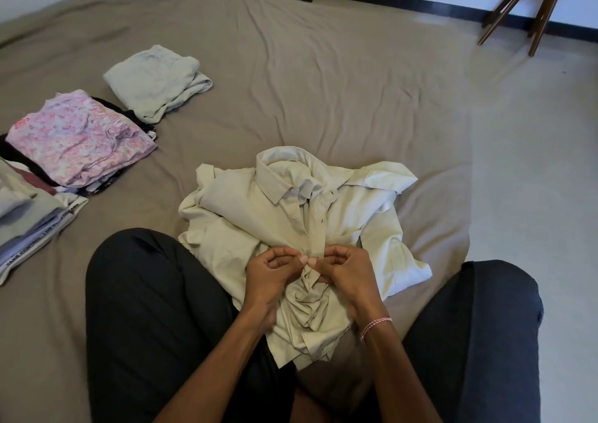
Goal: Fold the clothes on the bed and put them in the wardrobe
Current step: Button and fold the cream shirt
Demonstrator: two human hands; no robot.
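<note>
On the bed (291, 66), head view: one pale beige collared shirt (252, 215), crumpled, collar pointing away, lay between the person's dark-trousered knees. Left hand (268, 270) and right hand (346, 273), fingers curled, each pinched the shirt's button strip. Right wrist bore a pink cord bracelet (375, 324). To the left, well apart: one folded pale green garment (155, 82); one folded pink floral garment (77, 134) atop dark items; one stack of folded clothes (29, 222) at the frame edge. Wooden chair (524, 11) stood on the floor.

The folded white garment (38, 238) at the left edge reads "TAKE CONTROL"; its remaining print is illegible.
</note>
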